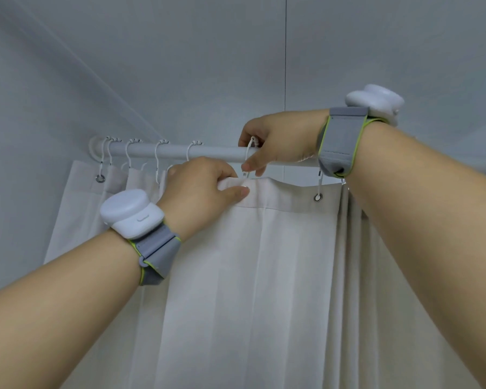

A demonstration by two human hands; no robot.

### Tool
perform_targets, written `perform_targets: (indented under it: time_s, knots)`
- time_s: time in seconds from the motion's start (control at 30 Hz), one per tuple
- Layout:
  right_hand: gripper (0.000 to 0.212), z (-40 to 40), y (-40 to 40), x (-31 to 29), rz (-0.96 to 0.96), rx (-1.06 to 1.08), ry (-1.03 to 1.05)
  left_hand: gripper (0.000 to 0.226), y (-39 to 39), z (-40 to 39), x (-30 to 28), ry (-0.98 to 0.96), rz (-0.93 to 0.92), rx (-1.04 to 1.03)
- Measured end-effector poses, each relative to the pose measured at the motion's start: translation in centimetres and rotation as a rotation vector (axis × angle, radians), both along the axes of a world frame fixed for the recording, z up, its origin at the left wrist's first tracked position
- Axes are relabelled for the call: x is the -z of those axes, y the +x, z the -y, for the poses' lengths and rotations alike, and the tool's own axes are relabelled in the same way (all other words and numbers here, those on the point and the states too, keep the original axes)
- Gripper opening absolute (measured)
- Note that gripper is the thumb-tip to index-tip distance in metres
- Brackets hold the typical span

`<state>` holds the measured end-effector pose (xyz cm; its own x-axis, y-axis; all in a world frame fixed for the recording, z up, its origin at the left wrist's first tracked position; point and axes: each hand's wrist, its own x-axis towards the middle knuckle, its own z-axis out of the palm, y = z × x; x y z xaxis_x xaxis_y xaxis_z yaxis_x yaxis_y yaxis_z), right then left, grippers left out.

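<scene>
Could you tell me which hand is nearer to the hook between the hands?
Right. The right hand pinches the hook on the rod; the left hand grips the curtain edge just below it.

We list: curtain (264,262), matt woven cloth; rod (213,151), smooth white satin coat; hook (248,153), thin, smooth, white; eyelet (317,197), shiny metal; wrist bands (159,254), grey matt fabric; pods (129,213), smooth white plastic.

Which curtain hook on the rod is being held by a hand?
The hook nearest the middle, pinched by the right hand; the free hooks to its left hang untouched, and the left hand grips the curtain.
</scene>
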<state>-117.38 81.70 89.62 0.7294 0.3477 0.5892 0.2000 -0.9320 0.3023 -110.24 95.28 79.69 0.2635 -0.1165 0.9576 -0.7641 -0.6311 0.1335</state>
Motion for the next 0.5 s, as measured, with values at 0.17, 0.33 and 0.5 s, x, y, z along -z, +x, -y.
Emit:
perform_targets:
  time_s: [0.17,0.33,0.5]
  knots:
    - [0.031,0.0,-0.3,0.2,-0.038,-0.07,0.114,0.024,0.1,0.2,0.4,-0.047,0.024,0.0]
    - [0.034,-0.2,0.0,0.6,-0.013,-0.108,0.207,0.022,0.3,0.3,0.8,-0.057,0.136,-0.13]
    - [0.03,-0.8,0.0,1.3,0.041,-0.05,0.142,0.035,1.0,-0.6,0.8,-0.063,0.156,-0.171]
